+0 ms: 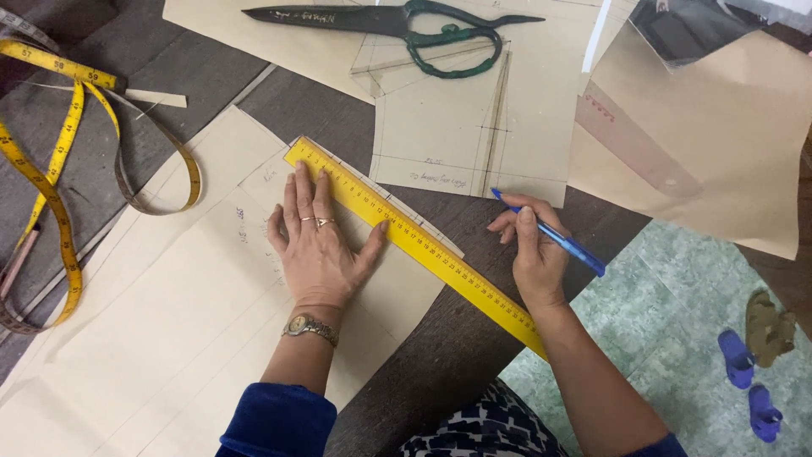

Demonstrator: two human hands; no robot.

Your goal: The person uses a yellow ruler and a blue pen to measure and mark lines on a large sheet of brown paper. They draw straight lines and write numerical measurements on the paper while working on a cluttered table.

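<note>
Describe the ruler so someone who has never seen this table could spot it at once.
On the dark wooden table, look at the big cream paper sheet under the left hand. The ruler runs diagonally along that sheet's right edge. Unlike the limp yellow tape measure, it is rigid and straight.

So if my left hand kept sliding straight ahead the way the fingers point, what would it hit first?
The left hand lies flat on the paper pattern with its fingers pointing up the table. The fingertips already sit at the yellow ruler, so it would probably meet the ruler's upper end first.
</note>
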